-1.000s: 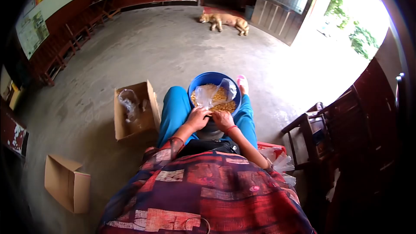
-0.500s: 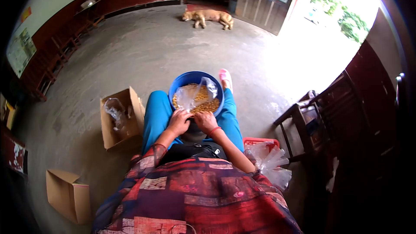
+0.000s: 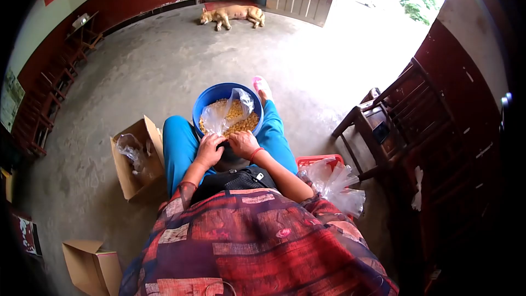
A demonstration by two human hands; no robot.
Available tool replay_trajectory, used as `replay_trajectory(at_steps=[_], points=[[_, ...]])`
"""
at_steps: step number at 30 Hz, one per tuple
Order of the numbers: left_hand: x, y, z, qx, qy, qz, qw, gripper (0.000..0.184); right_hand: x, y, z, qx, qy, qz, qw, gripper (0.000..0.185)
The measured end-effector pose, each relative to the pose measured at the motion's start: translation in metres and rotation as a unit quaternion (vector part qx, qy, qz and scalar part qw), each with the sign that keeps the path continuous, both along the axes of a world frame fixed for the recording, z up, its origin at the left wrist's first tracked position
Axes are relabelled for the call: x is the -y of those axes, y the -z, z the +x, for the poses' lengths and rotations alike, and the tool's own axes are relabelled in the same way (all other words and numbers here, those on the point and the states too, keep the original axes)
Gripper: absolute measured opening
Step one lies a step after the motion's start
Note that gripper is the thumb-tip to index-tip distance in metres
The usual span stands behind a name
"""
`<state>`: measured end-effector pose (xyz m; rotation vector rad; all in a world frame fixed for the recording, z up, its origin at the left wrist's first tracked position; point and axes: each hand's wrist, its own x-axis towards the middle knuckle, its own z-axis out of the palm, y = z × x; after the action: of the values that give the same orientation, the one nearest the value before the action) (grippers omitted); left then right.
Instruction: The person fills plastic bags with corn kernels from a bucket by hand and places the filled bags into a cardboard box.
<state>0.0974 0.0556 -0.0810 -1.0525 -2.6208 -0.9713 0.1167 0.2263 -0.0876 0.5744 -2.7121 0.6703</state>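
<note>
A blue bucket [image 3: 200, 99] stands between my knees, with many small yellow pieces [image 3: 245, 124] inside, like kernels or beans. A clear plastic bag [image 3: 217, 118] lies over them, one end raised toward the far right rim. My left hand [image 3: 209, 151] is at the near rim, its closed fingertips close to the bag's lower end. Beside it, my right hand [image 3: 244, 144], with a red band at the wrist, is closed too. The fingertips nearly meet, and whatever is pinched between them is too small to make out.
An open cardboard box [image 3: 137, 159] with clear plastic inside stands left of my leg; another box [image 3: 93, 267] is nearer. To the right are a red basket [image 3: 320, 160], clear bags [image 3: 342, 189] and a wooden chair [image 3: 378, 126]. A dog [image 3: 234, 15] lies by the doorway.
The whole view has shifted, so the room appears further left. Both hands stay together at the bucket's near rim, fingers closed; the bag has hardly moved in the bucket.
</note>
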Motion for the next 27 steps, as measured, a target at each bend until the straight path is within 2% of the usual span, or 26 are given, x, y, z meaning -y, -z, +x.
replay_trajectory(at_steps=[5,6,7,9,11,13,15,17,18,21,22,23,24,25,26,27], points=[[-0.003,-0.001,0.000,0.012,-0.003,0.003,1.000,0.028,-0.002,0.004,-0.004,0.004,0.018,-0.016,1.000,0.016],[-0.003,-0.002,0.000,0.027,0.000,0.014,1.000,0.029,-0.003,0.002,-0.009,0.039,0.016,-0.022,0.999,0.017],[-0.003,-0.002,-0.001,0.043,0.001,0.023,0.999,0.030,-0.004,0.001,-0.011,0.092,0.025,-0.096,0.991,0.014],[-0.002,-0.002,-0.002,0.039,0.001,0.021,0.999,0.030,-0.007,-0.007,-0.013,0.049,0.029,-0.180,0.982,0.010],[-0.003,0.000,-0.004,0.036,0.004,0.013,0.999,0.029,-0.014,-0.025,-0.011,-0.081,0.080,-0.175,0.978,0.022],[-0.003,0.000,-0.003,0.043,0.000,0.020,0.999,0.028,-0.026,-0.039,-0.017,-0.114,0.137,-0.167,0.970,0.038],[-0.004,0.000,-0.003,0.055,-0.002,0.019,0.998,0.027,-0.037,-0.048,-0.026,-0.095,0.195,-0.203,0.955,0.052],[-0.004,-0.002,-0.004,0.073,-0.003,0.019,0.997,0.028,-0.043,-0.053,-0.036,-0.069,0.249,-0.189,0.947,0.062],[-0.005,-0.002,-0.004,0.072,-0.003,0.016,0.997,0.028,-0.047,-0.051,-0.043,-0.011,0.257,-0.184,0.949,0.067],[-0.006,-0.001,-0.004,0.061,-0.014,0.024,0.998,0.029,-0.040,-0.046,-0.062,-0.036,0.255,-0.135,0.957,0.071],[-0.004,0.002,-0.009,0.069,-0.005,0.047,0.996,0.027,-0.039,-0.045,-0.068,-0.029,0.252,-0.116,0.960,0.062],[-0.004,0.000,-0.013,0.078,0.004,0.071,0.994,0.025,-0.037,-0.049,-0.072,0.011,0.249,-0.086,0.965,0.040],[-0.003,-0.002,-0.017,0.206,-0.005,0.177,0.962,0.023,-0.037,-0.056,-0.081,0.076,0.251,-0.114,0.958,0.028],[-0.003,-0.005,-0.023,0.330,-0.015,0.277,0.902,0.020,-0.039,-0.063,-0.091,0.141,0.251,-0.142,0.947,0.020],[0.002,-0.012,-0.035,0.396,-0.020,0.351,0.848,0.020,-0.039,-0.056,-0.102,0.129,0.203,-0.291,0.926,0.022],[0.009,-0.041,-0.037,0.496,-0.065,0.430,0.752,0.021,-0.039,-0.053,-0.119,0.164,0.141,-0.382,0.898,0.021]])
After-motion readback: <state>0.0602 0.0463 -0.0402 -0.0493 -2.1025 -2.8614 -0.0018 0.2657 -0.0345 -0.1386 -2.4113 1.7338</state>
